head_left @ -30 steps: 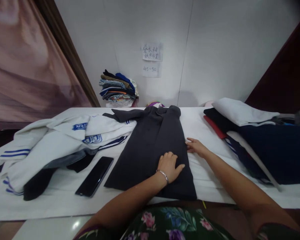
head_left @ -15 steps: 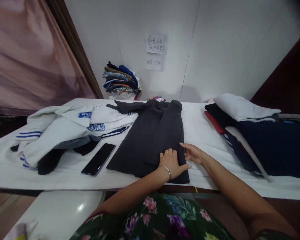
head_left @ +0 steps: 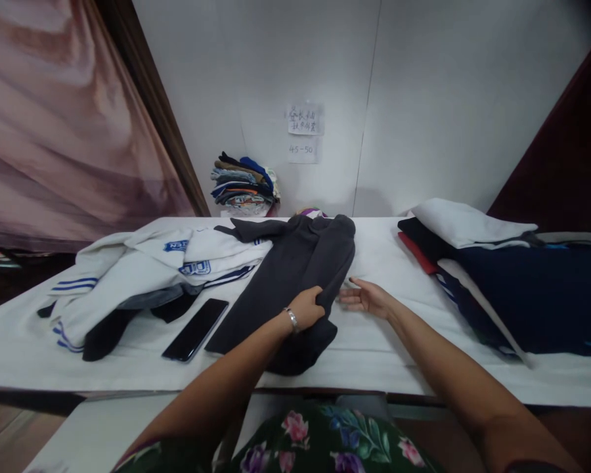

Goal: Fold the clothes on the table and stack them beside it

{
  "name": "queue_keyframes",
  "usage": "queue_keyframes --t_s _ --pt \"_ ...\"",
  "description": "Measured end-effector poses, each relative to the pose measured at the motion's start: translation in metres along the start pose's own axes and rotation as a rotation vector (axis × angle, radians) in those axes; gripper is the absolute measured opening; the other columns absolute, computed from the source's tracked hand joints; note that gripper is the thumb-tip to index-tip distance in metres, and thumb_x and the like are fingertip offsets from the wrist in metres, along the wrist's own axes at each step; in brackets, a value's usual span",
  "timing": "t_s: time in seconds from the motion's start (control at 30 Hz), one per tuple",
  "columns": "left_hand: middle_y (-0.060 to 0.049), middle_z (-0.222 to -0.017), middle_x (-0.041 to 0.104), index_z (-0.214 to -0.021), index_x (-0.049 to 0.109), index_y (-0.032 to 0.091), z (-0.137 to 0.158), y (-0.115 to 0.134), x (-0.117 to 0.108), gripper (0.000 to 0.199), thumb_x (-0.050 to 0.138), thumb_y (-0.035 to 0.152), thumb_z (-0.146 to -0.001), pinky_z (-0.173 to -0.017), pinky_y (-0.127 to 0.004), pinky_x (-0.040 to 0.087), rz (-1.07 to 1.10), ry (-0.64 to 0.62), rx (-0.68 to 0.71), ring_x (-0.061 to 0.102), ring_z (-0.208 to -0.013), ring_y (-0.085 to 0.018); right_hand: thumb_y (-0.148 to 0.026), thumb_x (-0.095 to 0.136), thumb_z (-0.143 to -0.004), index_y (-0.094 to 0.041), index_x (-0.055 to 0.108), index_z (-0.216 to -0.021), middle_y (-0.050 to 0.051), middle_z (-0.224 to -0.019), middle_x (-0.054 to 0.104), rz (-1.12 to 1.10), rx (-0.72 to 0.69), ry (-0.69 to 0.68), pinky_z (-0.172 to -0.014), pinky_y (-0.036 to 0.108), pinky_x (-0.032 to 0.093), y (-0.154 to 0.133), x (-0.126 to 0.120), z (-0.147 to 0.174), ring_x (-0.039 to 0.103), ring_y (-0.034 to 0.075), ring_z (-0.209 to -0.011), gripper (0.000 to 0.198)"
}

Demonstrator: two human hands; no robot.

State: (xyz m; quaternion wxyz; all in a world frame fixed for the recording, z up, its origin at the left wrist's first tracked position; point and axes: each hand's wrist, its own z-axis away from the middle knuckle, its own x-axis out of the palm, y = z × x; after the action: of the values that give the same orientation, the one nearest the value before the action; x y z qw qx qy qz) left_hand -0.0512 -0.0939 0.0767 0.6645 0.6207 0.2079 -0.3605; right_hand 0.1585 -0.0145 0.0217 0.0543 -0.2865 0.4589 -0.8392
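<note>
A dark grey jacket [head_left: 295, 263] lies on the table in front of me, with one sleeve sticking out to the left at its far end. My left hand [head_left: 306, 309], with a silver bracelet at the wrist, is closed on the jacket's right part, and the cloth is bunched up beneath it. The jacket's near right corner is pulled in and rumpled. Just right of the cloth, my right hand [head_left: 369, 297] hovers open with its fingers apart, holding nothing.
White table cloth [head_left: 374, 355] covers the table. To the left lie a rumpled white jacket [head_left: 138, 269] with blue stripes and a black phone [head_left: 196, 330]. Folded dark clothes [head_left: 526, 289] are piled at right, a white garment [head_left: 467, 222] on top. A clothes stack [head_left: 243, 184] stands behind.
My left hand has gone from lying on the jacket to gripping it, drawing its right side leftward. My right hand has come off the edge and opened. The view has tilted up slightly.
</note>
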Motion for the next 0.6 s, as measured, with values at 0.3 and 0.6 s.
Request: queue_keyframes --t_s 0.3,0.6 --pt "-0.001 -0.094 0.067 -0.097 0.06 0.019 0.047 -0.007 -0.059 0.038 0.048 0.009 -0.062 -0.084 -0.028 0.044 -0.147 -0.011 0.079 0.061 -0.091 -0.019 -0.049 0.043 -0.093 -0.017 0.05 -0.102 0.006 -0.077 0.065 -0.134 -0.14 0.25 -0.072 0.036 0.058 -0.061 -0.02 -0.099 0.067 0.018 -0.068 0.034" --pt "0.0 -0.102 0.068 -0.102 0.059 0.024 0.057 -0.022 -0.044 0.047 0.044 0.007 -0.061 -0.085 -0.026 0.045 -0.141 -0.177 0.039 0.061 -0.097 -0.018 -0.038 0.054 -0.09 -0.011 0.063 -0.094 0.007 -0.07 0.069 -0.061 -0.159 0.41 -0.071 0.033 0.057 -0.106 -0.055 -0.184 0.066 0.018 -0.067 0.028"
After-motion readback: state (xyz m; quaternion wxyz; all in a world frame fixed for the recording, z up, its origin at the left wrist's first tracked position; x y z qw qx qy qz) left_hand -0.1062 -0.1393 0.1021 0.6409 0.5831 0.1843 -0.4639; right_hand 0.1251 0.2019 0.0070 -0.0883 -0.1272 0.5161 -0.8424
